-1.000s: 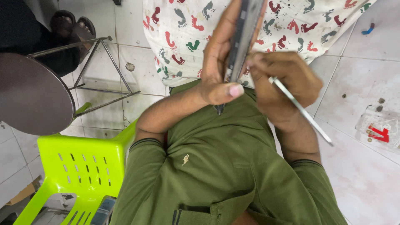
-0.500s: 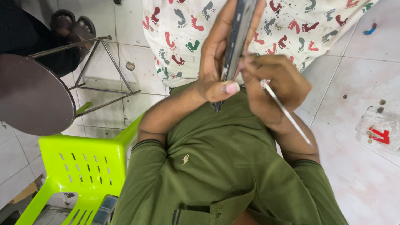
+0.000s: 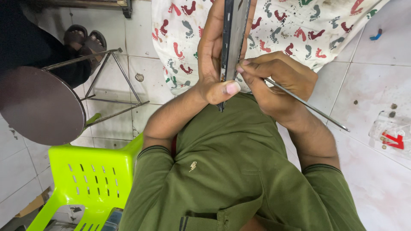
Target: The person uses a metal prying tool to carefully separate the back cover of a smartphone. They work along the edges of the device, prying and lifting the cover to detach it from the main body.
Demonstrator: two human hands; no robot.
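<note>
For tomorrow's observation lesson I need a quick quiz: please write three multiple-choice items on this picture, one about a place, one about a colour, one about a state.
1. Where is the round dark stool?
A. At the person's left, on the tiled floor
B. On the person's lap
C. On top of the chair

2. What colour is the plastic chair?
A. Red
B. Bright green
C. White

3. How does the left hand hold the flat dark device?
A. Lying flat on the floor
B. Edge-on, gripped between thumb and fingers
C. Not at all, the hand is empty

Answers: 1 A, the stool stands on the tiles beyond the chair. 2 B, the slotted seat is lime green. 3 B, the device shows only its thin edge, while the right hand holds a thin metal tool against it.
</note>
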